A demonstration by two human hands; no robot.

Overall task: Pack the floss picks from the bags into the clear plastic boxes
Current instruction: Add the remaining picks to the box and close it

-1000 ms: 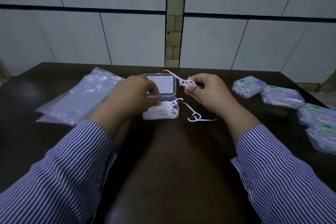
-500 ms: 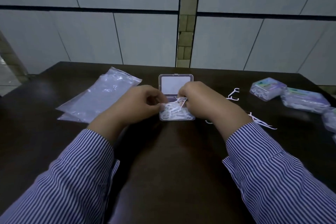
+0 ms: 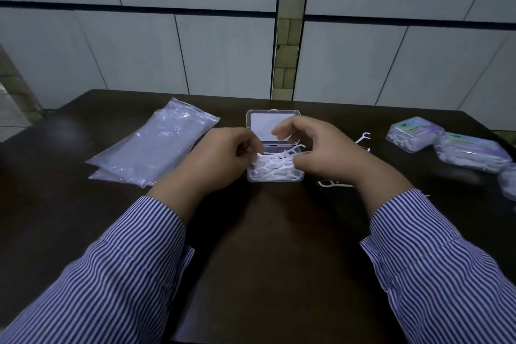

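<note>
A dark brown table (image 3: pixel 265 246) filled the lower half of the frame. On it lay clear plastic bags (image 3: pixel 150 148) at centre left, an open clear box (image 3: pixel 275 176) of white floss picks at centre, loose picks (image 3: pixel 333 184) just right of it (partly hidden), and closed filled boxes (image 3: pixel 414 132) at right edge.

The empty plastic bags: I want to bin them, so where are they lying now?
In the head view the empty plastic bags lie stacked on the dark table, at its left side, just left of the left hand and the open clear box.
</note>
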